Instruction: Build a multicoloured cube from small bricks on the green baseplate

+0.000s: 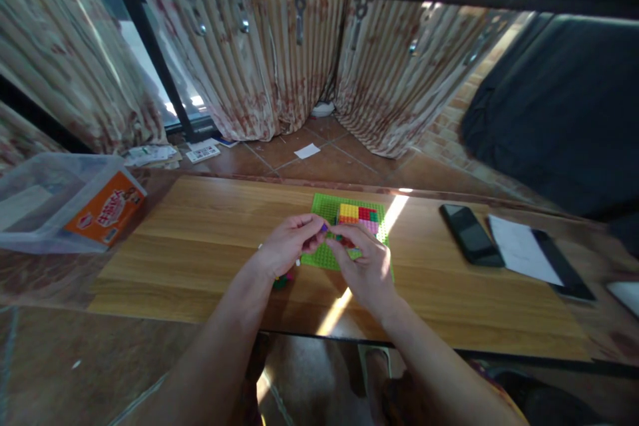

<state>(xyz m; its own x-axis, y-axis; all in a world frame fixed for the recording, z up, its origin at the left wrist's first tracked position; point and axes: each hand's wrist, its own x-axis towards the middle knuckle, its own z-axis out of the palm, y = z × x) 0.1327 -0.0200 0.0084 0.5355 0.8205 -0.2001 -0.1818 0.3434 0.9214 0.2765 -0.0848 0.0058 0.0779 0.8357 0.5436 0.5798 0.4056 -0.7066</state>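
Note:
Over the left part of a green baseplate (324, 258), my two hands meet fingertip to fingertip. My left hand (295, 238) pinches a small purple toy brick (324, 228). The fingers of my right hand (363, 259) are pinched close beside it, around something small and dark green that they mostly cover. A block of stacked bricks (349, 212) in yellow, orange, red, pink and green stands on the baseplate, partly behind my right hand. Several loose bricks (282, 281) lie on the table under my left wrist, partly hidden.
The wooden table (200, 233) carries a black phone (470, 234) at right, with a white paper (524, 249) over a dark flat object beyond it. To the left sits a clear plastic box (44, 206) with an orange label. Curtains (279, 66) hang behind the table.

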